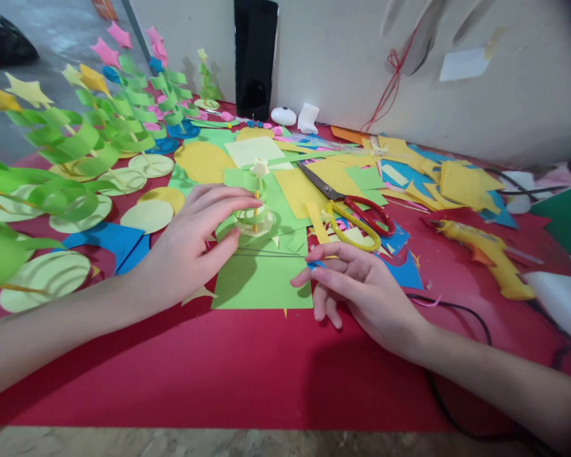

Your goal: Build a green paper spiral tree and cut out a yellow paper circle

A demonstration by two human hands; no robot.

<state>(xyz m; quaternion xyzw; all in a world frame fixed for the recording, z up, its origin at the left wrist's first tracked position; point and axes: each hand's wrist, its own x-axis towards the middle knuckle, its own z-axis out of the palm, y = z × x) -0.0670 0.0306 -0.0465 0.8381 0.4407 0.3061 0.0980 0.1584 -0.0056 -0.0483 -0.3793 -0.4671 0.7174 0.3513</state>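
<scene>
A small paper tree (255,219) stands upright on a pale round base, with a green curled strip around a stick and a pale star on top. My left hand (195,238) is curved around its left side, index fingertip in front of the stick and thumb low by the loop; it seems to hold the tree lightly. To the right, my right hand (361,285) pinches a small blue piece (318,264), probably paper, between thumb and index finger. Its other fingers hang loosely curled. Green paper (261,289) lies beneath, crossed by thin dark lines I cannot identify.
Scissors (333,193) with red and yellow handles lie among coloured paper scraps. A yellow glue gun (488,254) with a black cable rests at right. Several finished paper trees (83,143) crowd the left. A black phone (255,60) leans on the wall.
</scene>
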